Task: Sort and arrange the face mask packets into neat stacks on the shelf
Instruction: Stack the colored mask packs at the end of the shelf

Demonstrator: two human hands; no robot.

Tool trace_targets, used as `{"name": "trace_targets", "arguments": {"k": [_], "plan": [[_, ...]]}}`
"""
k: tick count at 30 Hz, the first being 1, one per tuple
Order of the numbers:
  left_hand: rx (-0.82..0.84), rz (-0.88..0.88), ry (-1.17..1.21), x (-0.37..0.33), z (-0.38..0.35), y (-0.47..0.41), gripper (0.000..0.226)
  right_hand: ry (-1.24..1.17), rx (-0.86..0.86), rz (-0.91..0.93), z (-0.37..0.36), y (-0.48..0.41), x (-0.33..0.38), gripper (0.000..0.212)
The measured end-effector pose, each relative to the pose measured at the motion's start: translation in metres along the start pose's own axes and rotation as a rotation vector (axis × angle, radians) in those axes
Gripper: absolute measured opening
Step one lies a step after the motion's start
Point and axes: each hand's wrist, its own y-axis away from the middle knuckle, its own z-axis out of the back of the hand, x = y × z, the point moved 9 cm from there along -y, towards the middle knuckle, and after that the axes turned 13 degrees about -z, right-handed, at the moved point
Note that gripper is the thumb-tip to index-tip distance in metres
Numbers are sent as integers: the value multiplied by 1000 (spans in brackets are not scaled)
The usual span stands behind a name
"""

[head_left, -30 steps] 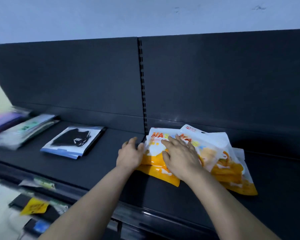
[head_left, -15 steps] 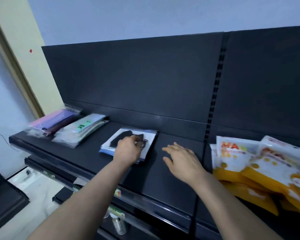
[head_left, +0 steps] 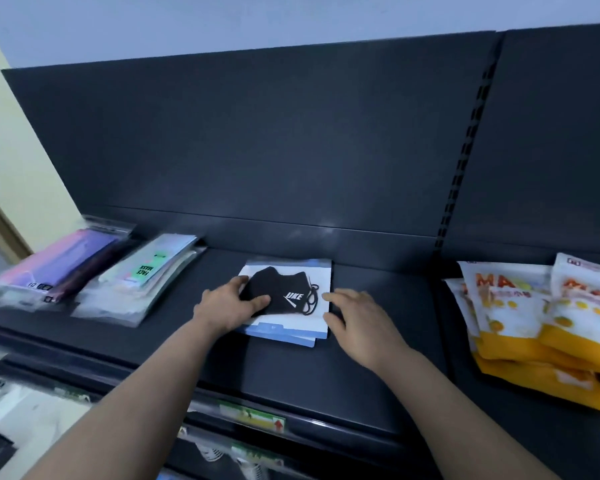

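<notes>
— Black cloth under clear film — is that what is touched?
— Yes. The black mask packet (head_left: pixel 291 320) is pressed at its left edge by the left hand (head_left: pixel 232 303), with the fingers laid flat. Its right edge is met by the loosely extended fingers of the right hand (head_left: pixel 357 320). Nothing is gripped.
— How is it made up, and where is it found?
— A white logo is printed on the mask, a white card is set behind it, and blue-edged packets are stacked beneath. It lies mid-shelf (head_left: pixel 291 372), between green-labelled clear packets (head_left: pixel 146 282) and orange-and-white packets (head_left: pixel 520 327).
</notes>
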Motion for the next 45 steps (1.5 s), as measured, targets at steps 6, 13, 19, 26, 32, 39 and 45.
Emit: {"name": "trace_targets", "arguments": {"k": [6, 13, 19, 26, 32, 39, 45], "plan": [[29, -87, -70, -55, -26, 4, 77, 76, -73, -84, 13, 5, -27, 40], [58, -166, -161, -123, -62, 15, 76, 204, -130, -207, 43, 22, -85, 32], [106, -222, -100, -145, -75, 23, 72, 177, -160, -189, 54, 20, -86, 34], [-118, -128, -69, -60, -2, 19, 41, 167, -89, -14, 19, -3, -2, 34], [-262, -58, -97, 49, 80, 9, 43, 63, -15, 74, -36, -33, 105, 36], [-344, -53, -146, 162, 159, -21, 47, -20, 47, 108, -97, -69, 227, 39], [-181, -134, -94, 208, 173, -68, 52, -16, 49, 107, -125, -93, 301, 43]]}}
